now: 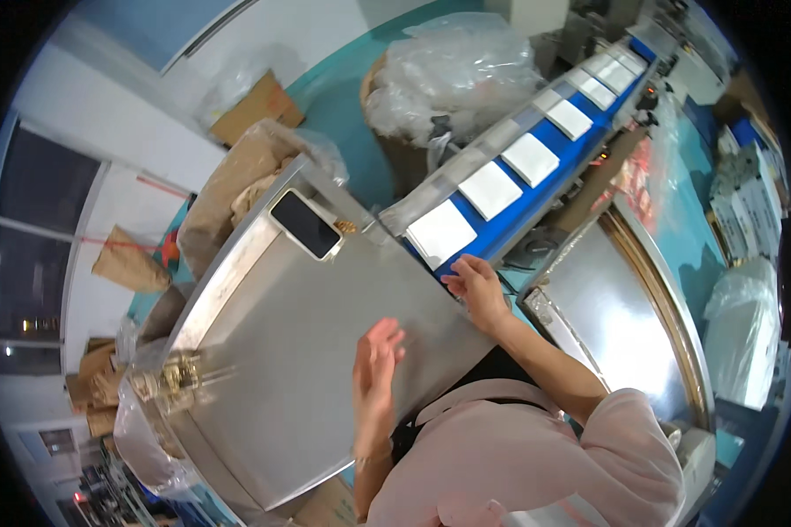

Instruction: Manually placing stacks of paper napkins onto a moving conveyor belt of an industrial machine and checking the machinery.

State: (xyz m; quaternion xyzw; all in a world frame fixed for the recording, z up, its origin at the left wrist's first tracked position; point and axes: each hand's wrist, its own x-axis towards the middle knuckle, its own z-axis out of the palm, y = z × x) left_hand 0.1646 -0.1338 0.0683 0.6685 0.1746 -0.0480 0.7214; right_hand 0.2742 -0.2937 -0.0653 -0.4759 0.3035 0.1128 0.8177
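My right hand hovers at the near end of a blue conveyor belt, close to the nearest white flat square packet. Its fingers are loosely bent and apart, with nothing seen in them. Over the bare metal table, my left hand is raised, its fingers partly spread and nothing between them. Behind the first packet, a second white packet, a third and several more lie in a row up the belt.
A phone lies at the table's far edge beside small gold-coloured bits. Clear tape rolls sit at the left rim. A second metal table stands right of the belt. Clear plastic bags fill a bin behind.
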